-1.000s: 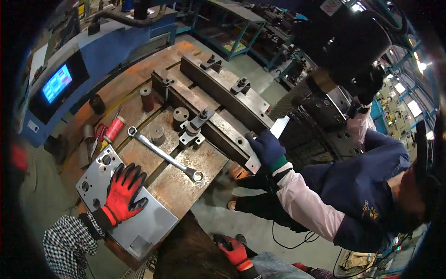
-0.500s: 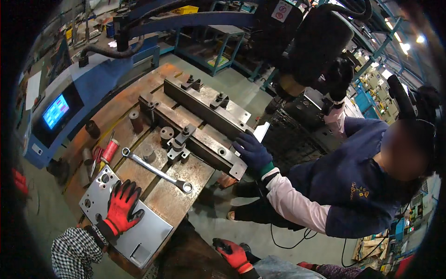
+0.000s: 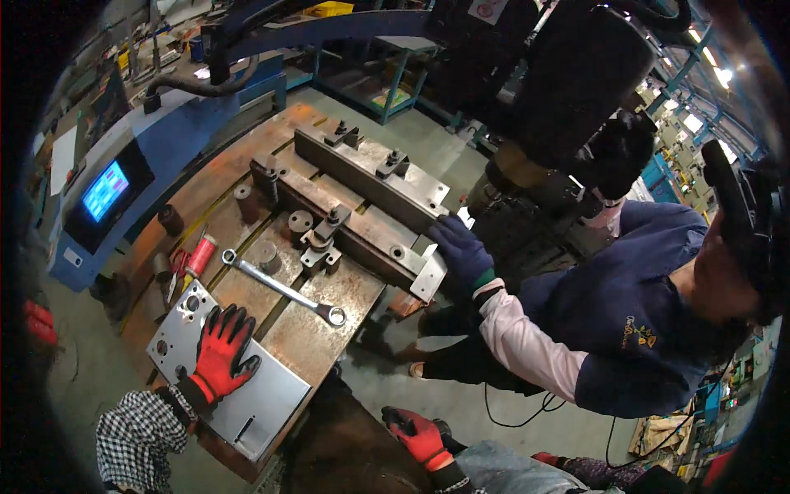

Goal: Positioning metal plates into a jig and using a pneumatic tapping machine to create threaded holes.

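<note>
The left hand [image 3: 220, 354], in a red and black glove, lies open, fingers spread, on the plate [image 3: 281, 395], which rests flat at the near edge of the counter [image 3: 350, 284]. The right hand [image 3: 415, 436] is low, apart from the plate; whether it grips anything cannot be told. Beyond the plate lie a wrench [image 3: 280, 284] and a red bottle [image 3: 199, 257]. A co-worker's blue-gloved hand [image 3: 462, 249] is by the rails [image 3: 350, 216].

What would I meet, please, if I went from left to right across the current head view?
Lit screen, left hand, nearest clamp, right hand, co-worker's navy shirt.
</note>
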`<state>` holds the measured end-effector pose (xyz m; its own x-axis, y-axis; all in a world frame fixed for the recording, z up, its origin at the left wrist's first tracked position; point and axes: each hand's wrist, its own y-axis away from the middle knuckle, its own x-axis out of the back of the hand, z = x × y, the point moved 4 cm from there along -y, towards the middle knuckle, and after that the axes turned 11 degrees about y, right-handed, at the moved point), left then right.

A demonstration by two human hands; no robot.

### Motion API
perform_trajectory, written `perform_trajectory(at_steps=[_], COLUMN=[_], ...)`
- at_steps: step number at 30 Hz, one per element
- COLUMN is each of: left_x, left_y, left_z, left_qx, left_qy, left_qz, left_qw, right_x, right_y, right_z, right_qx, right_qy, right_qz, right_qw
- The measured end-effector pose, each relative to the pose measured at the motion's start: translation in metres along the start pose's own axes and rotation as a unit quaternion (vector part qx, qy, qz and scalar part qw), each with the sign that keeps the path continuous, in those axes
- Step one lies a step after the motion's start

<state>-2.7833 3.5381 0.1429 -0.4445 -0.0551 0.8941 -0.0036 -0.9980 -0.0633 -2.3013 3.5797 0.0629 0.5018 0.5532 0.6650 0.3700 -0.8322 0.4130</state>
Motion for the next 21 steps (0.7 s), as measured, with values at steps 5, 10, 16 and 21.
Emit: perform_trajectory(at_steps=[5,10,16,21], left_x=[0.001,0.003,0.002,0.003], left_y=[0.0,0.003,0.009,0.009], left_z=[0.006,0.01,0.013,0.017], left_qx=[-0.002,-0.006,-0.012,-0.011], left_qy=[0.008,0.005,0.0,-0.025], left_qz=[0.006,0.005,0.019,0.018], left_qw=[1.0,1.0,1.0,0.999], right_x=[0.003,0.005,0.046,0.088], right_y=[-0.002,0.002,-0.029,-0.074], right_z=[-0.001,0.017,0.003,-0.085], right_qx=[0.03,0.02,0.065,0.151], right_qy=[-0.027,-0.01,-0.117,0.023], right_qz=[0.021,0.031,0.116,0.272], right_qw=[0.999,0.999,0.984,0.95])
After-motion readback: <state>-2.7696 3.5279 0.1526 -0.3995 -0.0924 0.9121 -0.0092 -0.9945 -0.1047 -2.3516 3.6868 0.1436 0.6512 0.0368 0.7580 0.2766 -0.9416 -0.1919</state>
